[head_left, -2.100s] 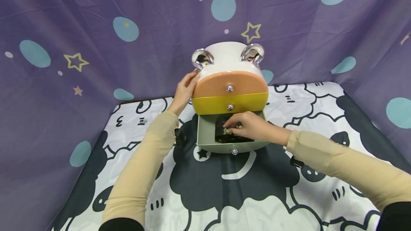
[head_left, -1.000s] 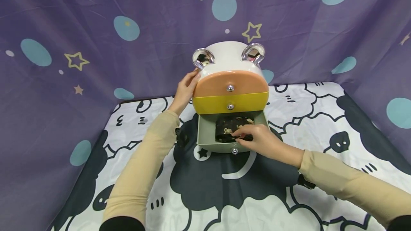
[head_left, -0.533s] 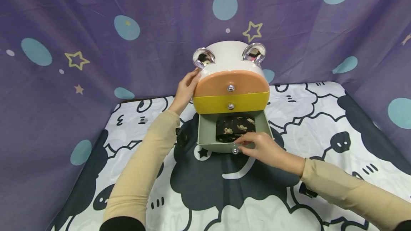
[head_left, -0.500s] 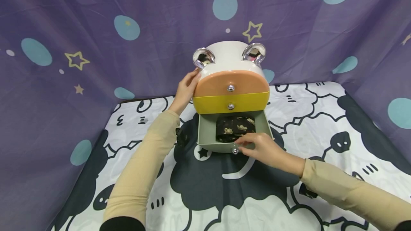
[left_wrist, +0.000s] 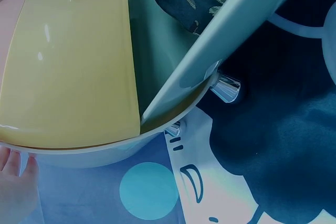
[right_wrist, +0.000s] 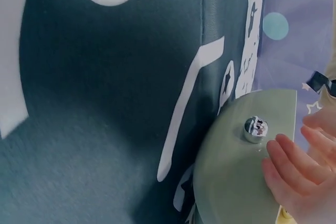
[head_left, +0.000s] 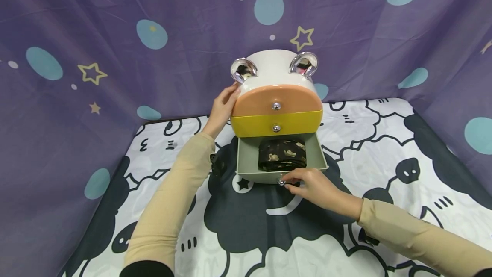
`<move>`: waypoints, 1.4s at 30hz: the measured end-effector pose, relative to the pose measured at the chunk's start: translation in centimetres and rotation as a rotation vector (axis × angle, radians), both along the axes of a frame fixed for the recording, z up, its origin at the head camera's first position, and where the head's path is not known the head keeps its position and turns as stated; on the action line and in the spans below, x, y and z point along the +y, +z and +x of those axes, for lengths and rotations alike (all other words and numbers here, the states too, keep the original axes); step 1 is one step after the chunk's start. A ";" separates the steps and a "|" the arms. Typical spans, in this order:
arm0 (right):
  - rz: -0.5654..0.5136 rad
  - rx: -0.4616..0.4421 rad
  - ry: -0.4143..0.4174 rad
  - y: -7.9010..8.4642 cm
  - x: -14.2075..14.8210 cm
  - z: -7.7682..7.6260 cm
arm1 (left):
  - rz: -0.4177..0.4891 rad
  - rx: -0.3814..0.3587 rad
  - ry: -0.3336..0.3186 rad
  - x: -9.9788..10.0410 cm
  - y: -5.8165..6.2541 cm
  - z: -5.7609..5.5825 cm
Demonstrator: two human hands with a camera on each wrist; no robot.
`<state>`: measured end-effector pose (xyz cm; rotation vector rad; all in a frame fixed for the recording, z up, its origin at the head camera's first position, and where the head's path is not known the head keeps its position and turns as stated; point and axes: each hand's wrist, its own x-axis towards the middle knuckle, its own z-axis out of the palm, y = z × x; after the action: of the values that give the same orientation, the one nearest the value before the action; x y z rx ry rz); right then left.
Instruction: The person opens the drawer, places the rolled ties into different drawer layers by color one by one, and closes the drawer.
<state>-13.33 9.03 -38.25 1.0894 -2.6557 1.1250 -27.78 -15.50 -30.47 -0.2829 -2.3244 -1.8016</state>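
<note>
A small cabinet (head_left: 275, 65) with a white rounded top and mirrored ears has three drawers. My left hand (head_left: 221, 110) rests fairly flat against its left side, fingers extended. The sage green bottom drawer (head_left: 246, 159) is pulled out. Inside lies a folded black cloth (head_left: 282, 155) with gold figures. My right hand (head_left: 313, 187) is at the drawer's front, thumb and fingertips close to its silver knob (right_wrist: 255, 129). In the right wrist view the knob is uncovered and the loosely bent fingers (right_wrist: 296, 169) stand beside it, apart from it.
The orange top drawer (head_left: 261, 101) and yellow middle drawer (head_left: 251, 126) are closed. A white and dark cartoon-print cloth (head_left: 307, 251) covers the table. Right behind the cabinet hangs a purple curtain (head_left: 192, 63) with stars and blue dots.
My right hand has come away from the black cloth, over the drawer's front rim and down to the knob. The cloth lies in the drawer. My left hand has stayed put.
</note>
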 end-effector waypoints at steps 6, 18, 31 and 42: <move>0.024 0.006 -0.012 -0.6 -0.1 0.1 | -0.002 -0.003 -0.004 0.1 0.1 0.1; 0.072 0.030 -0.031 -1.9 -0.4 0.2 | 0.020 -0.059 -0.017 -0.1 0.2 0.0; 0.126 0.041 -0.042 -2.5 -0.6 -0.1 | 0.004 -0.012 0.001 0.0 0.0 0.0; 0.124 0.005 -0.052 -2.7 -0.8 -0.2 | 0.005 -0.037 -0.009 0.1 0.5 0.5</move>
<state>-13.54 8.23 -40.93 1.0326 -2.7654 0.9594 -27.32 -15.39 -29.94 -0.2612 -2.3467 -1.8320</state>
